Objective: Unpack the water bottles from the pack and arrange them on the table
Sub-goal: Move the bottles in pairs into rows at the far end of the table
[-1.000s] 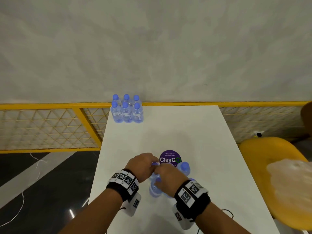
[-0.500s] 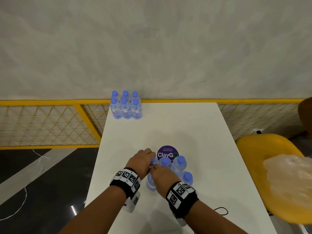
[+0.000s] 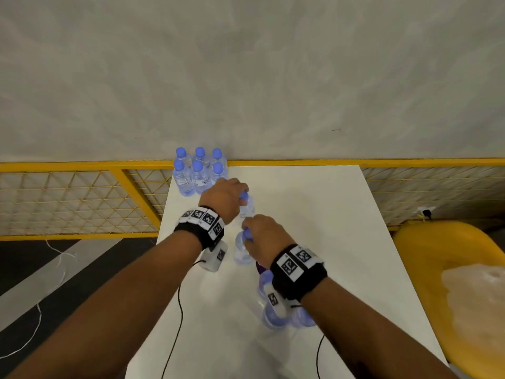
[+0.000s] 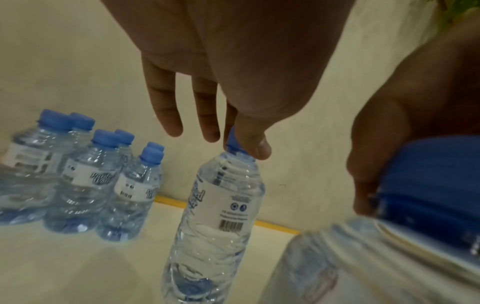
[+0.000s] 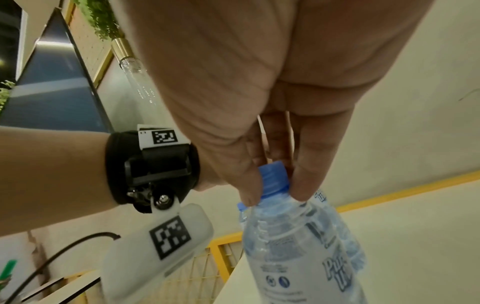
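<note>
Several clear water bottles with blue caps (image 3: 198, 173) (image 4: 78, 174) stand grouped at the table's far left corner. My left hand (image 3: 240, 198) (image 4: 241, 144) pinches the cap of one bottle (image 3: 248, 209) (image 4: 223, 205), just right of that group. My right hand (image 3: 247, 236) (image 5: 272, 191) pinches the cap of a second bottle (image 3: 241, 251) (image 5: 298, 257), close behind the first. Whether either bottle touches the white table (image 3: 314, 214) I cannot tell. More bottles (image 3: 273, 313) stand near me, partly hidden under my right wrist.
A purple round sticker (image 3: 259, 266) peeks out beside my right wrist. A yellow mesh railing (image 3: 82, 203) runs along the table's far and left sides. A yellow chair (image 3: 451, 269) holding crumpled clear plastic (image 3: 475, 302) stands to the right. Cables (image 3: 177, 310) trail from my wrists.
Both hands have left the near cluster of bottles and moved forward and left, each carrying one bottle by its cap toward the far-left group.
</note>
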`<state>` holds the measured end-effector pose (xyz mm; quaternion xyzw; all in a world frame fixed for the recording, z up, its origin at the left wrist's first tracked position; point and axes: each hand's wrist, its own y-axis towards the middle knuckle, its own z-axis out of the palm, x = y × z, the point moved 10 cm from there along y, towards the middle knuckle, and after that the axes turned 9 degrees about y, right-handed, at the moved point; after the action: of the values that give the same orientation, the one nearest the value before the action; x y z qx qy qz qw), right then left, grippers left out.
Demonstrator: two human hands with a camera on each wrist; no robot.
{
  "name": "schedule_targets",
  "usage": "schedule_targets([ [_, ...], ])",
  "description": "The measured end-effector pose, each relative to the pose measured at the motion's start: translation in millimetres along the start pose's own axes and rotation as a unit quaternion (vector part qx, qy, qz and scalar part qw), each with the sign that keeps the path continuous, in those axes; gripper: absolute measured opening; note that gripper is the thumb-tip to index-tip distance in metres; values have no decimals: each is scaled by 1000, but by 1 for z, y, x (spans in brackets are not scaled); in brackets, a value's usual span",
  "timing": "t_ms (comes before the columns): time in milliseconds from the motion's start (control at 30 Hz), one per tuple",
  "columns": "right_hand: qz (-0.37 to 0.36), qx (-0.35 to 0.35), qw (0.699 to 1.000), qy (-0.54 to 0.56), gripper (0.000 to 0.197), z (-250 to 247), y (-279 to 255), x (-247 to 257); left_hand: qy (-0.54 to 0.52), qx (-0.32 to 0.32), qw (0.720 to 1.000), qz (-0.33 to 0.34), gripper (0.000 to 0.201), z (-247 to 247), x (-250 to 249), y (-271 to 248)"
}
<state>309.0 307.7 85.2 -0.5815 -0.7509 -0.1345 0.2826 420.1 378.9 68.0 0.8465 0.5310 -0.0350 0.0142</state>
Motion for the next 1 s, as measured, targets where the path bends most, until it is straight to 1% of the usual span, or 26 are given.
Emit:
schedule_targets([
  [133, 37, -6, 999, 4, 22, -13, 57, -24, 57, 20, 998, -27, 33, -10, 27, 67],
  [233, 62, 1, 998, -7, 25, -5, 95, -47, 91, 45, 994, -35, 32, -6, 44, 110],
  [333, 66, 5, 998, -21, 24, 9, 128, -63, 107, 45, 992, -43, 29, 5, 58, 144],
  [433, 71, 8, 997, -39, 28, 13, 158, -76, 102, 66, 991, -49, 29, 25, 72, 169],
  [500, 76, 2, 996, -41, 32, 10, 177, -81, 101, 79, 990, -51, 29, 37, 82, 179],
  [567, 72, -5, 997, -43, 32, 6, 195, -82, 101, 89, 990, -54, 27, 47, 89, 185],
  [700, 59, -7, 997, -47, 29, 1, 224, -82, 89, 82, 991, -56, 21, 57, 100, 192],
  [767, 56, -13, 997, -45, 29, -2, 232, -81, 86, 85, 991, -51, 22, 57, 102, 193],
  [833, 53, -17, 997, -44, 32, -3, 238, -80, 80, 100, 991, -49, 25, 58, 103, 195],
  [1000, 62, -26, 998, 0, 44, -5, 246, -77, 83, 129, 987, -51, 25, 58, 103, 197],
])
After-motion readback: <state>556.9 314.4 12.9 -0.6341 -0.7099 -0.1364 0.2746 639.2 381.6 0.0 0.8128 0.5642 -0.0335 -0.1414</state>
